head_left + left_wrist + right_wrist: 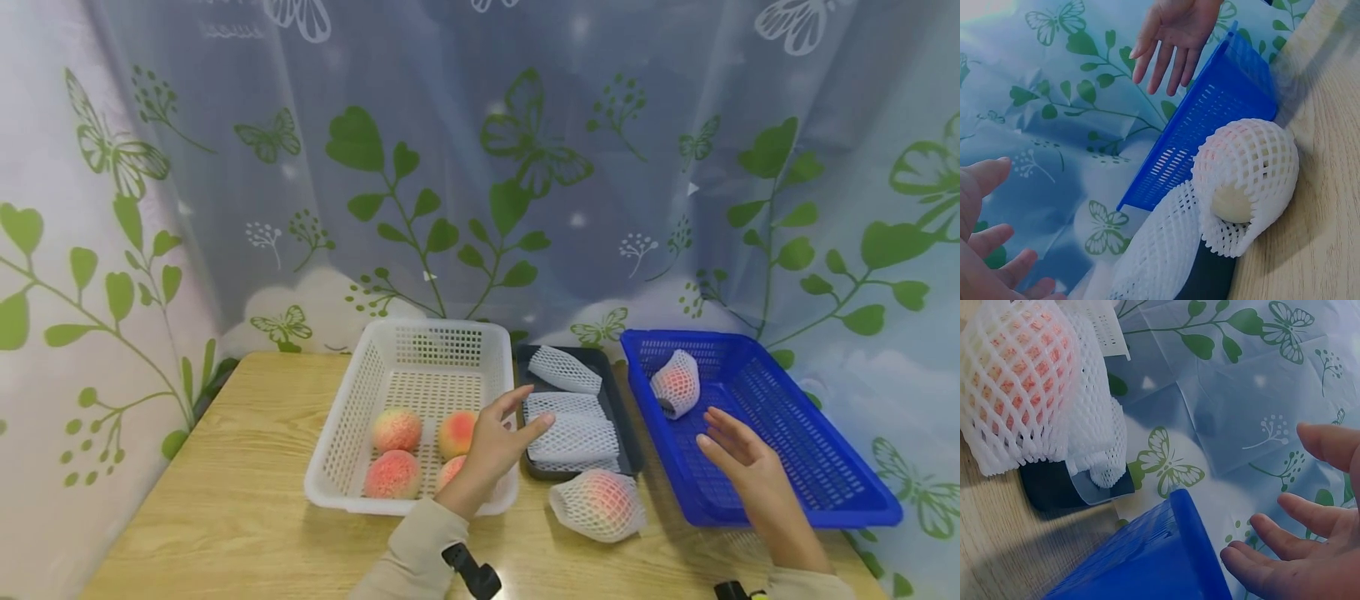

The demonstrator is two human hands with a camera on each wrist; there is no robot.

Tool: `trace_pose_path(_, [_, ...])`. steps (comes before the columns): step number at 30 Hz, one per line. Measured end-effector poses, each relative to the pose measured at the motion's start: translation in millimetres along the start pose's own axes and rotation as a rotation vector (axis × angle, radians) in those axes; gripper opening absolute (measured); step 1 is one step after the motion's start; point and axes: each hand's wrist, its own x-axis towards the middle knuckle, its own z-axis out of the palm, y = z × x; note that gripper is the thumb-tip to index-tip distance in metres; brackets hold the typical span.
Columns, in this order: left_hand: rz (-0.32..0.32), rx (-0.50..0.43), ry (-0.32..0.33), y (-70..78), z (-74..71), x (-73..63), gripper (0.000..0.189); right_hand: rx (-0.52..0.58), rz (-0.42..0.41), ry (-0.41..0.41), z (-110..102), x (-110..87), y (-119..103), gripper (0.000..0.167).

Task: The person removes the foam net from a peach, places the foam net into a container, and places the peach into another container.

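My left hand (491, 446) hovers between the white basket (337, 450) and the dark tray (630, 433), its fingers spread and holding nothing. Over the near part of the blue basket (802, 400) is my right hand (753, 475), also unladen with fingers extended. A peach in a white foam net (598, 505) lies on the table just in front of the tray; in the left wrist view the netted peach (1247, 175) shows a bare patch at the net's mouth. Another netted peach (677, 383) sits at the blue basket's far left. Several white foam nets (573, 437) lie in the tray.
Several bare peaches (393, 475) are in the white basket, partly hidden by my left forearm. The wooden table (225, 467) extends left and toward me. A patterned curtain (450, 167) hangs behind and at both sides.
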Motion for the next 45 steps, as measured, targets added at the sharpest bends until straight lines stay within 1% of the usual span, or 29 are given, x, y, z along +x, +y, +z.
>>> trace_pose_path(7, [-0.007, 0.000, -0.009, -0.5, -2.3, 0.8, 0.055, 0.033, 0.012, -0.008, 0, -0.8, 2, 0.063])
trace_pose_path(13, [0.035, 0.022, -0.023, -0.9, -5.2, 1.8, 0.052, 0.033, -0.003, 0.011, 3, -0.9, 3, 0.062])
trace_pose_path(19, [0.021, 0.017, -0.031, -1.1, -5.1, 0.2, 0.052, 0.047, -0.031, 0.006, 4, -3.1, 4, 0.061])
trace_pose_path(23, [0.015, -0.011, -0.045, 2.5, -1.9, -1.2, 0.052, 0.030, -0.036, -0.007, 3, -3.9, 4, 0.061])
trace_pose_path(27, [-0.012, -0.039, -0.077, 7.1, 6.1, -0.9, 0.052, 0.008, -0.050, -0.030, 5, -5.0, -1, 0.060])
trace_pose_path(30, [-0.019, -0.054, -0.109, 8.1, 14.2, -1.7, 0.053, 0.014, -0.085, -0.087, 9, -7.7, -6, 0.059])
trace_pose_path(33, [0.006, -0.053, -0.138, 7.2, 24.3, -4.0, 0.053, 0.031, -0.136, -0.158, 17, -10.9, -8, 0.057])
trace_pose_path(36, [0.020, -0.031, -0.156, 5.8, 35.7, -8.2, 0.053, 0.060, -0.187, -0.204, 29, -13.4, -7, 0.055])
trace_pose_path(40, [0.027, 0.007, -0.166, 0.4, 49.4, -16.3, 0.053, 0.076, -0.218, -0.236, 45, -16.9, -2, 0.054])
trace_pose_path(45, [0.041, 0.094, -0.176, -12.2, 60.4, -26.9, 0.052, 0.039, -0.206, -0.256, 62, -21.5, 10, 0.055])
